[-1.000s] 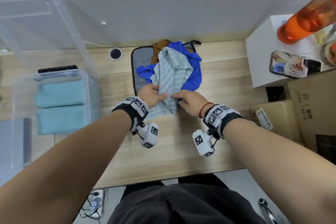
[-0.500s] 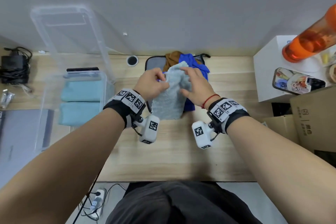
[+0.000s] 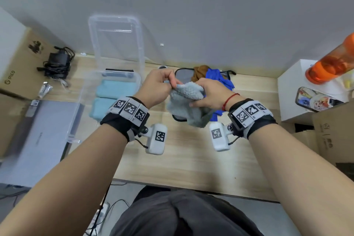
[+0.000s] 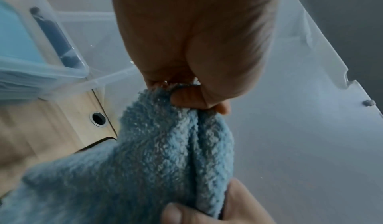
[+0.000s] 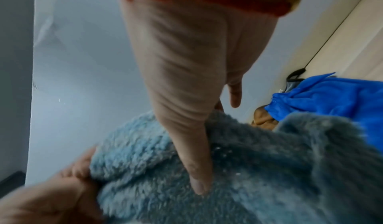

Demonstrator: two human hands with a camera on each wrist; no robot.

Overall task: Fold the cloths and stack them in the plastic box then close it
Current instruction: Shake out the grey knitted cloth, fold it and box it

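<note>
Now I pinch the fluffy cloth [image 3: 186, 101] with both my left hand [image 3: 160, 87] and right hand [image 3: 212, 95], fingers gripping its top edge above the bench [image 3: 191, 159], probably to shake it flat for folding.

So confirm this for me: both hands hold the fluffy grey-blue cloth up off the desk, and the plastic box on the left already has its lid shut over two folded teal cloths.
Wrong on the lid. The head view shows the plastic box open, its clear lid standing upright behind it. The rest holds: left hand and right hand hold the grey-blue cloth off the desk, and two folded teal cloths lie inside.
</note>
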